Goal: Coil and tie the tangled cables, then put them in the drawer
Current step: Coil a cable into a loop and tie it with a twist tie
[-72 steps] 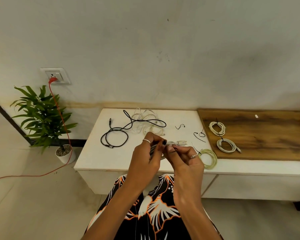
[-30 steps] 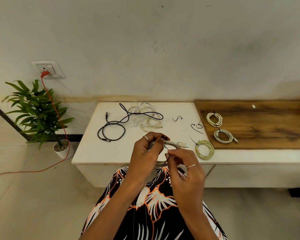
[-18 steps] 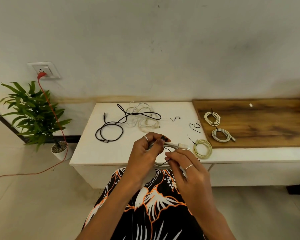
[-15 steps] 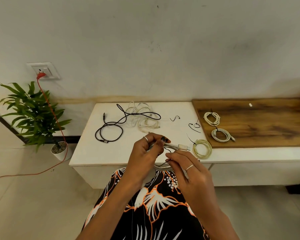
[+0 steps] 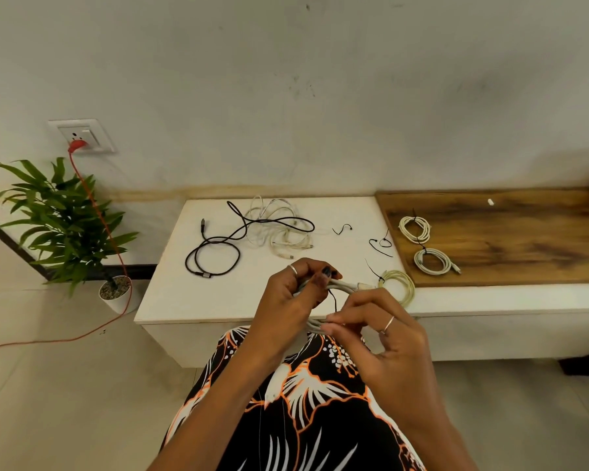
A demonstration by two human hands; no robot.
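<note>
- Two hands work one coiled white cable (image 5: 341,286) in the air, just in front of the near edge of the white cabinet top (image 5: 170,294).
- The left hand (image 5: 291,295) has its fingers curled round the upper part of the coil, thumb and forefinger pressed together on the strands; a ring sits on one finger.
- The right hand (image 5: 376,329), below and to the right of the left hand, pinches the lower part of the coil between thumb and fingertips, the other fingers loosely bent; it too wears a ring.
- A thin black tie (image 5: 334,300) hangs between the two hands, across the coil; whether it is fastened cannot be told.
- The cable's white plug end (image 5: 364,285) sticks out just right of the left hand's fingertips.
- Just beyond the right hand, a tied yellowish coil (image 5: 402,287) lies at the cabinet's near edge.
- Farther right of that, two tied white coils (image 5: 415,229) (image 5: 434,261) rest on the wooden top (image 5: 524,253).
- Beyond the left hand lie a loose black cable (image 5: 215,260) and a tangled white cable (image 5: 279,229), overlapping.
- Between these and the wooden top lie spare black ties (image 5: 380,244).
- Well to the left of the left hand stand a potted plant (image 5: 62,222) and a wall socket (image 5: 82,136) with an orange cord (image 5: 113,243).
</note>
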